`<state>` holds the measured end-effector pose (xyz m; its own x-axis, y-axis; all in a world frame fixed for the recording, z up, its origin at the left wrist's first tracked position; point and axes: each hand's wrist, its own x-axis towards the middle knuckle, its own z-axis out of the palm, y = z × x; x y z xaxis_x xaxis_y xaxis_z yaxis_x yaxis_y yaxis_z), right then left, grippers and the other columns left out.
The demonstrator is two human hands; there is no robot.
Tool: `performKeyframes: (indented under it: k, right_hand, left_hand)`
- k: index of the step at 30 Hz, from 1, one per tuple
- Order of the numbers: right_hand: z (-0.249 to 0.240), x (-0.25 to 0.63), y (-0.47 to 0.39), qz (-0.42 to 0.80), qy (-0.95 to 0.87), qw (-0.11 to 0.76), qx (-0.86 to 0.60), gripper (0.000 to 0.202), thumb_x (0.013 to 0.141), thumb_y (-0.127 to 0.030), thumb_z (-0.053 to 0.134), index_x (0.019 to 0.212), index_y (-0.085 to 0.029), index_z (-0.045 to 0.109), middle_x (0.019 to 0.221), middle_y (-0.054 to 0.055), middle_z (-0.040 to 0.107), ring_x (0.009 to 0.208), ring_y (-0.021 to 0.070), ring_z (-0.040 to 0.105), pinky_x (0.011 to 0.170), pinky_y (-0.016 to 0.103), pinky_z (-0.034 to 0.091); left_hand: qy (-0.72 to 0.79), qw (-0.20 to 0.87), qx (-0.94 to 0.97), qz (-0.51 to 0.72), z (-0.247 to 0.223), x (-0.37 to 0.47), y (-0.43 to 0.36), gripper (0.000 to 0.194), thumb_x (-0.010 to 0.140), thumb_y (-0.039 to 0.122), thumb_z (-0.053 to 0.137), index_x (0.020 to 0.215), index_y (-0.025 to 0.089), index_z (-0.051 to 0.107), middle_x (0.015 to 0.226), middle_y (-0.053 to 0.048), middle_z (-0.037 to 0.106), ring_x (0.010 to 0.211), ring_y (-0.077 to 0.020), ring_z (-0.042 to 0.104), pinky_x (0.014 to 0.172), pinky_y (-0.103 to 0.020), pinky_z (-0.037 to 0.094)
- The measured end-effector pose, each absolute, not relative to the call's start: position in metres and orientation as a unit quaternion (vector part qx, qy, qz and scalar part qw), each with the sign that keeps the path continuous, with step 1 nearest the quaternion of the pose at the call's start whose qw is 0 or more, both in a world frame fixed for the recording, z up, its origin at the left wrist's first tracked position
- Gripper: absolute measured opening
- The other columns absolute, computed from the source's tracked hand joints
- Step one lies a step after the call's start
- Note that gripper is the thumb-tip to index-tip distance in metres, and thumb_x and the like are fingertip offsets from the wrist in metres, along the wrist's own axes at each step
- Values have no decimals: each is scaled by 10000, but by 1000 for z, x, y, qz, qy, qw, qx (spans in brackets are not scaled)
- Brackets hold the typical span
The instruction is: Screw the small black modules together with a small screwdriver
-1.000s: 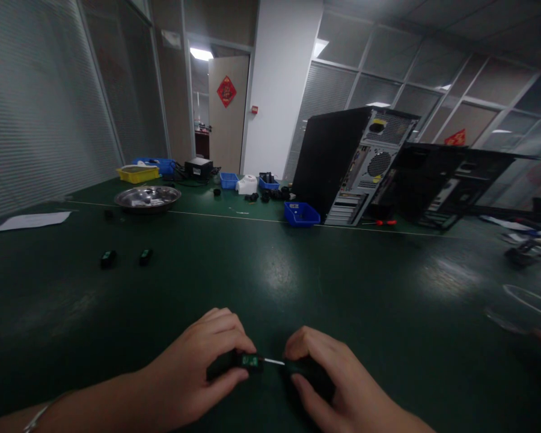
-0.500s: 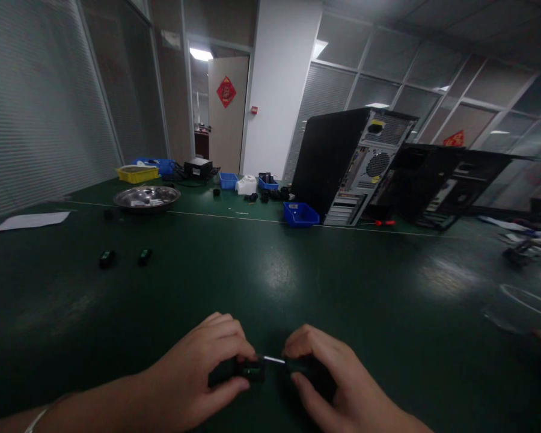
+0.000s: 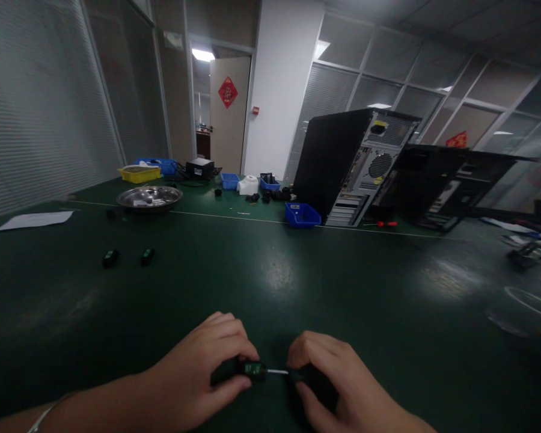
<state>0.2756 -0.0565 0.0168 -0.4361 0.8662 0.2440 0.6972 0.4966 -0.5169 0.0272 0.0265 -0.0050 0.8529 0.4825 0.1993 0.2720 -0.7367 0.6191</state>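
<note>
My left hand [image 3: 211, 361] is closed, its thumb and fingers pinching a small black device [image 3: 253, 369] with green circuitry and pale marks on its upward face. My right hand [image 3: 329, 379] is wrapped round the dark handle of a screwdriver [image 3: 277, 371]. The thin metal shaft lies level between the hands, its tip at the device's right end; whether it sits inside cannot be made out. Most of the handle is hidden by my fingers. Two similar small black devices, one on the left [image 3: 110, 258] and another beside it [image 3: 147, 256], lie farther back on the green table [image 3: 234, 270].
A metal dish [image 3: 149, 208] with small parts stands at the back left, near a paper sheet [image 3: 35, 221]. A blue bin [image 3: 302, 215] sits before a black computer tower [image 3: 333, 162]. A red-handled tool [image 3: 387, 224] lies behind. A clear container [image 3: 505, 323] is at right.
The device in my left hand has turned, so its green face shows more clearly. My right hand and the screwdriver have shifted slightly right and down.
</note>
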Motion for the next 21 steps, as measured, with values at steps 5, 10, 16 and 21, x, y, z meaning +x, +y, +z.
performKeyframes:
  k: [5,10,16,21]
  right_hand:
    - [15,276,-57,198,-838,287,-420,206,801,-69,521,941,-213,568,870,49,685,803,184,668,737,270,528]
    - [17,276,-57,185,-831,312,-421,221,821,-72,512,981,-204,588,912,66,693,837,191,666,764,288,530]
    - [22,278,-59,156,-817,258,-492,208,756,-81,513,912,-205,573,857,44,663,791,205,644,724,314,514]
    - [21,277,-58,159,-826,224,-491,191,730,-98,506,881,-206,552,822,39,651,753,202,630,695,312,498]
  left_hand:
    - [210,291,916,178,-5,30,28,270,815,52,653,1025,222,640,944,-26,646,886,-218,573,771,-330,386]
    - [205,290,918,178,-3,30,26,260,830,65,644,1035,226,634,953,-26,648,889,-215,569,773,-327,393]
    - [210,295,917,168,-2,29,25,262,845,66,627,1049,230,622,986,-29,651,915,-221,568,796,-330,399]
    - [212,297,916,164,-2,29,26,233,849,86,640,1034,226,622,979,-28,650,916,-224,571,789,-331,394]
